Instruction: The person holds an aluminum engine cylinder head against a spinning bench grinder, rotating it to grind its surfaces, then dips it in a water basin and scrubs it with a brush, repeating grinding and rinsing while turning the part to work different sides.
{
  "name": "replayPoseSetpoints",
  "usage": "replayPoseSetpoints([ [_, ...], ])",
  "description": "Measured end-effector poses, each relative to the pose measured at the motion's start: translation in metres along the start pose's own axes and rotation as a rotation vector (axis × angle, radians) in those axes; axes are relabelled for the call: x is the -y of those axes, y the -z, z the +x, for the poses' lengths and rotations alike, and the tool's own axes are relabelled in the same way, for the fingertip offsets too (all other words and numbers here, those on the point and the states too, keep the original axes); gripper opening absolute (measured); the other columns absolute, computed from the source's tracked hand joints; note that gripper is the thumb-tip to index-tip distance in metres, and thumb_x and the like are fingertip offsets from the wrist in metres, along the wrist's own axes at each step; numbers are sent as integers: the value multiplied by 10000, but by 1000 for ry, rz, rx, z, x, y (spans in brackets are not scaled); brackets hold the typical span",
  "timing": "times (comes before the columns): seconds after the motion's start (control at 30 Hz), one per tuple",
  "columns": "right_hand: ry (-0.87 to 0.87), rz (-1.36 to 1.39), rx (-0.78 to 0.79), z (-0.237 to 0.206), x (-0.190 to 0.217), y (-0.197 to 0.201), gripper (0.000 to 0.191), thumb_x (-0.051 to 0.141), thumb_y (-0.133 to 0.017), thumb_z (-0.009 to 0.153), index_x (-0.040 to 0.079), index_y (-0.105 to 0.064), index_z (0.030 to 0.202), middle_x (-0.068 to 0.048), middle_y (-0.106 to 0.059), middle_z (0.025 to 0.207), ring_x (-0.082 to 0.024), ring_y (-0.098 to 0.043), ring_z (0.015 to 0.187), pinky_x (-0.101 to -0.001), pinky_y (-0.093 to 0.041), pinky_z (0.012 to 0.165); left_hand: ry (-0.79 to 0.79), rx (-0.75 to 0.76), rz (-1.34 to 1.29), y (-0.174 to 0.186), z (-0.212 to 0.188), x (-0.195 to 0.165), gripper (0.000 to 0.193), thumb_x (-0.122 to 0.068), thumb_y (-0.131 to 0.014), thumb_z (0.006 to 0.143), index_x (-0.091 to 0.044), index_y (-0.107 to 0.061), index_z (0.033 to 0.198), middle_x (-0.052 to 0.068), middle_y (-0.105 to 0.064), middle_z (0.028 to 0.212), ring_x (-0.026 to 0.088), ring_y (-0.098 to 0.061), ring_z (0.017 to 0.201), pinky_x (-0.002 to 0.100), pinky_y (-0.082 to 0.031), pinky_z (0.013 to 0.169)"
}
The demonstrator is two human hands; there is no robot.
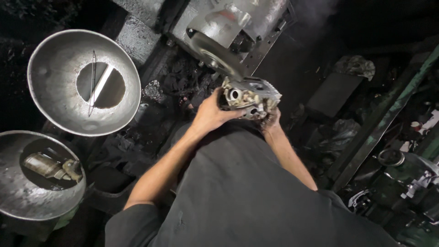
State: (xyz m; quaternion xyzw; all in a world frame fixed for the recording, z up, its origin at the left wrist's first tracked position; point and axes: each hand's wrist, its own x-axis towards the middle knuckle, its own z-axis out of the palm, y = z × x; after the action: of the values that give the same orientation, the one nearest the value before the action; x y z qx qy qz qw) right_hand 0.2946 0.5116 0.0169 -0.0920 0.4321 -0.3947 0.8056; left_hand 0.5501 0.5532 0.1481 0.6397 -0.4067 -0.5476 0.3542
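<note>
Both hands hold a grey cast-metal engine part (252, 97) with round bores and holes, up against a spinning wire wheel (215, 57) on a bench grinder (231, 20). My left hand (211, 112) grips the part's left side, fingers wrapped around its edge. On the part's lower right, my right hand (270, 120) is mostly hidden beneath it. Below the hands lies my dark grey shirt.
Two large metal basins stand at the left: the upper basin (55, 87) holds dark liquid and a thin metal strip, the lower basin (18, 192) holds a small greasy metal part (52, 167). Dark scrap, bags and a green metal beam (388, 110) crowd the right.
</note>
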Motion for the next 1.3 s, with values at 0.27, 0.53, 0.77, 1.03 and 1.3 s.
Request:
replayPoseSetpoints([
  [0.27,77,118,62,-4,1,15,752,297,-749,759,-3,-550,1420,-192,-657,1350,-369,-653,1218,-537,-538,1068,3,10,33,-7,1,-8,909,-530,-877,645,-50,-597,1365,127,-737,1241,256,-708,1167,353,-529,1005],
  [0.53,-35,-103,118,21,-8,2,796,231,-708,636,50,-559,1396,-164,-672,1319,-377,-642,1226,-549,-535,1083,24,-145,36,14,-30,-9,948,-456,-902,634,3,-551,1386,152,-730,1247,250,-714,1164,356,-529,1008],
  [0.77,-329,-157,131,42,-24,-43,737,242,-675,666,64,-598,1377,-148,-686,1307,-341,-653,1213,-511,-526,1065,51,-291,-44,30,-55,5,893,-366,-917,667,10,-548,1388,139,-720,1271,202,-701,1180,330,-522,1020],
  [1.03,-338,-160,273,51,-33,-56,711,237,-676,697,51,-586,1377,-149,-675,1306,-337,-651,1206,-522,-521,1073,52,-320,-179,27,-55,12,867,-308,-906,695,30,-527,1397,141,-715,1287,189,-690,1180,316,-519,1029],
  [1.3,-168,-96,81,26,-13,-14,798,337,-735,759,-11,-570,1458,-210,-646,1319,-373,-630,1148,-497,-493,916,60,-158,17,10,-19,-9,928,-377,-921,661,35,-534,1398,171,-709,1286,230,-696,1178,331,-518,1024],
])
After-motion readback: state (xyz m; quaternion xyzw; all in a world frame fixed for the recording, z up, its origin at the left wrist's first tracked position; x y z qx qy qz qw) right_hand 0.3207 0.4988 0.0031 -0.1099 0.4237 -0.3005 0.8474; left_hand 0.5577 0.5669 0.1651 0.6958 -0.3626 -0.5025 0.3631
